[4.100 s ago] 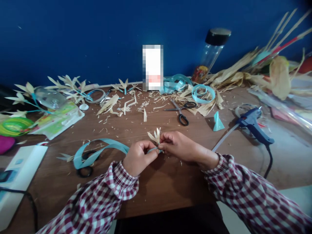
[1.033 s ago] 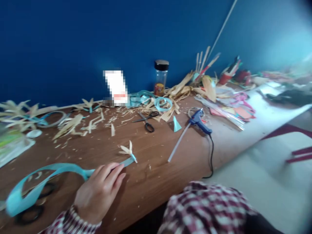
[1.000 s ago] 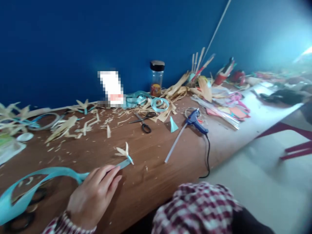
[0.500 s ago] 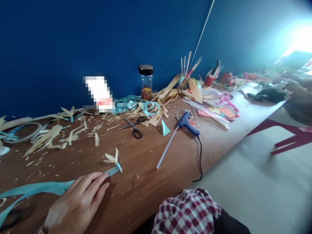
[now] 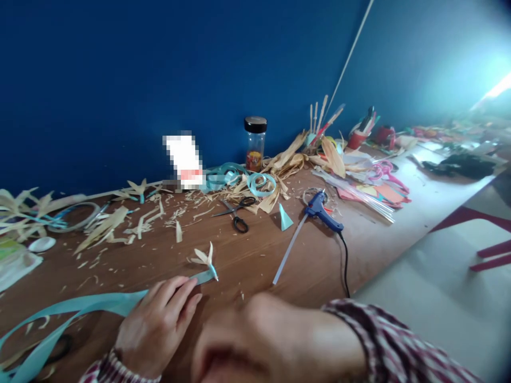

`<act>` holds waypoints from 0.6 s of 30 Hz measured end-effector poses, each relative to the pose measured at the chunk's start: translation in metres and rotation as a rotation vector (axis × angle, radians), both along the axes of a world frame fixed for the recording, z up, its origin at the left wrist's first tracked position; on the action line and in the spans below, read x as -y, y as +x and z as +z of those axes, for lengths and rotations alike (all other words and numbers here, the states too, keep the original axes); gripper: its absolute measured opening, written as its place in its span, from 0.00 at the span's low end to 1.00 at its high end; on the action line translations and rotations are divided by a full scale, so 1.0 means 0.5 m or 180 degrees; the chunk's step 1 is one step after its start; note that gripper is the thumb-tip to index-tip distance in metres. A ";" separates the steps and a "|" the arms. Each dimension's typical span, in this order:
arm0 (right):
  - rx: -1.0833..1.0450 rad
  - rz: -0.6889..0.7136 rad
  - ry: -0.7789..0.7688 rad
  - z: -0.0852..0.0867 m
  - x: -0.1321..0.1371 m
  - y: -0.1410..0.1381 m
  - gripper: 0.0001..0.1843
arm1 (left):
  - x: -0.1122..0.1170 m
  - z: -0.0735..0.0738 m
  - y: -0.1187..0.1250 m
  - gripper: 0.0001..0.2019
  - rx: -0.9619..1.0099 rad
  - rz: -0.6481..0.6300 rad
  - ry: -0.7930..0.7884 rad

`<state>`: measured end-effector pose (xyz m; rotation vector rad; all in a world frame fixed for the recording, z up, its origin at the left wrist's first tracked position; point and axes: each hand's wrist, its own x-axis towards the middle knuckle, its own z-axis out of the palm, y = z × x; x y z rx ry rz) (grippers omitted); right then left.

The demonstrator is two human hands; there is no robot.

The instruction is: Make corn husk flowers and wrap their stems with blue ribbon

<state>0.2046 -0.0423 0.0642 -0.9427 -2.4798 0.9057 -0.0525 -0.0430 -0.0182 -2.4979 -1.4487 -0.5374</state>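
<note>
My left hand (image 5: pixel 154 322) rests on the brown tabletop with its fingers over a light blue ribbon (image 5: pixel 90 302), holding it down. From under the fingertips, the ribbon's end reaches a small pale husk flower (image 5: pixel 203 256) whose stem is wrapped in blue. At the bottom centre, close to the left hand, is my right hand (image 5: pixel 255 332). It looks curled but is smeared by motion, so I cannot make out its fingers or anything in them. Beyond the hands, a blue glue gun (image 5: pixel 322 211) with a long glue stick lies beside black-handled scissors (image 5: pixel 236 213).
Dry husk scraps (image 5: pixel 149 223) litter the table (image 5: pixel 239 255). A small light blue cone (image 5: pixel 285 219) lies near the glue gun's cord (image 5: pixel 346 266). A black-lidded jar (image 5: pixel 255 143) stands against the blue wall. Partly beneath the ribbon is a dark handle (image 5: pixel 59 348).
My right hand has come into view at the bottom centre, blurred. The whole view has shifted, so the table's things appear farther right. My left hand stays on the ribbon.
</note>
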 end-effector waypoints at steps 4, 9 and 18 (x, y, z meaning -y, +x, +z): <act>0.0539 -0.0983 0.0410 -0.001 -0.076 0.082 0.12 | 0.000 -0.005 -0.002 0.14 0.0132 0.0007 0.0013; 0.1826 -0.2393 0.1118 -0.020 -0.120 0.226 0.07 | -0.001 -0.024 -0.017 0.15 0.0225 -0.0092 0.0041; 0.2518 -0.3008 0.1396 -0.084 -0.146 0.296 0.11 | -0.005 -0.021 -0.012 0.17 0.0236 -0.0091 0.0176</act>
